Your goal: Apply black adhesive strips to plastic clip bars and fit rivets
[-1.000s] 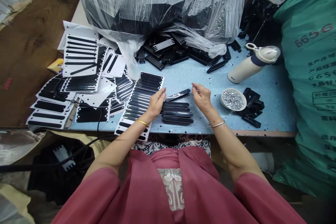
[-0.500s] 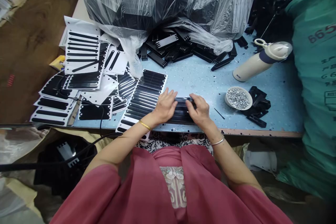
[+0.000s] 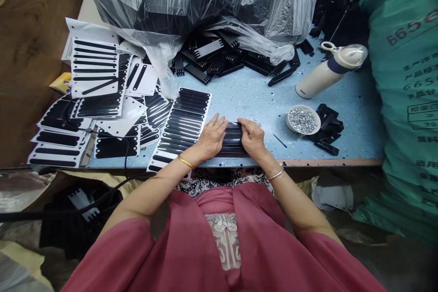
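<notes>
Several long black plastic strips (image 3: 233,138) lie side by side near the front edge of the blue table (image 3: 246,96). My left hand (image 3: 211,137) lies flat on their left ends, fingers stretched out and together. My right hand (image 3: 252,138) rests on their right ends with fingers curled down over them, pressing toward the left hand. A white sheet of black strip stickers (image 3: 181,125) lies right beside my left hand.
More sticker sheets (image 3: 96,86) pile at the left. A clear plastic bag (image 3: 201,4) and loose black combs (image 3: 219,61) fill the back. A white bottle (image 3: 328,70), a bowl of silver bits (image 3: 303,120), black clips (image 3: 328,130) and a green sack (image 3: 407,100) stand at right.
My hands came down from holding one strip above the row onto the strips, then slid closer together, bunching the strips between them.
</notes>
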The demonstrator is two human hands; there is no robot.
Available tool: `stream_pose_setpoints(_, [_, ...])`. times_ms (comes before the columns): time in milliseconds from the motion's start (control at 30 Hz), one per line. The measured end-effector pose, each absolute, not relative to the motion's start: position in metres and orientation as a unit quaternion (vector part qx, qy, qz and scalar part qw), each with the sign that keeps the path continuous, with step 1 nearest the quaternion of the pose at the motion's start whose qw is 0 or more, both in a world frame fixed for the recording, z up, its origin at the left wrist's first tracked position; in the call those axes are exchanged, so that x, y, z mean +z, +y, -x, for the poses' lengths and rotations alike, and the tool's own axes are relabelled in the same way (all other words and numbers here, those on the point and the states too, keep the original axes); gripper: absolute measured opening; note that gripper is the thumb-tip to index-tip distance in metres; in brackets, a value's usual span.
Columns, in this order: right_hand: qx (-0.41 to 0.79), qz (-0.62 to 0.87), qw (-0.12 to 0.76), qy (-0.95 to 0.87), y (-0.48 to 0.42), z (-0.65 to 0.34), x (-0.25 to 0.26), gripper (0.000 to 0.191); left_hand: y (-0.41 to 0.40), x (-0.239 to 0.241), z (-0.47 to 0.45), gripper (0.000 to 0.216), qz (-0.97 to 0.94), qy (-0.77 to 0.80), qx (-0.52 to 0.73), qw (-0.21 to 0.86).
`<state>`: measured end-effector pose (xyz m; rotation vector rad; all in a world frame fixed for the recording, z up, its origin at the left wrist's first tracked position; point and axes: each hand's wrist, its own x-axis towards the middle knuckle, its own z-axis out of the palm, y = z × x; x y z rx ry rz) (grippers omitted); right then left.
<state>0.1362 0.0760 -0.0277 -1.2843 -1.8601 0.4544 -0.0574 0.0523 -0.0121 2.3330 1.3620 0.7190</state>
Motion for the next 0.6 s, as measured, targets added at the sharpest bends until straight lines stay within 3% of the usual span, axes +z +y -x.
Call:
stream_pose_setpoints(267, [0.393, 0.525, 0.507, -0.559, 0.086, -0.165, -0.025, 0.043, 0.040, 0.012, 0.052, 0.045, -0.833, 0.506, 0.207, 0.080])
stream_pose_setpoints(467, [0.204, 0.528, 0.419, -0.710, 0.067, -0.148, -0.028, 0.041, 0.022, 0.018, 0.041, 0.050, -0.836, 0.518, 0.174, 0.044])
stream_pose_setpoints(600, [0.152, 0.509, 0.380, -0.758, 0.067, -0.139, -0.031, 0.033, 0.030, 0.010, 0.040, 0.048, -0.830, 0.534, 0.149, 0.062])
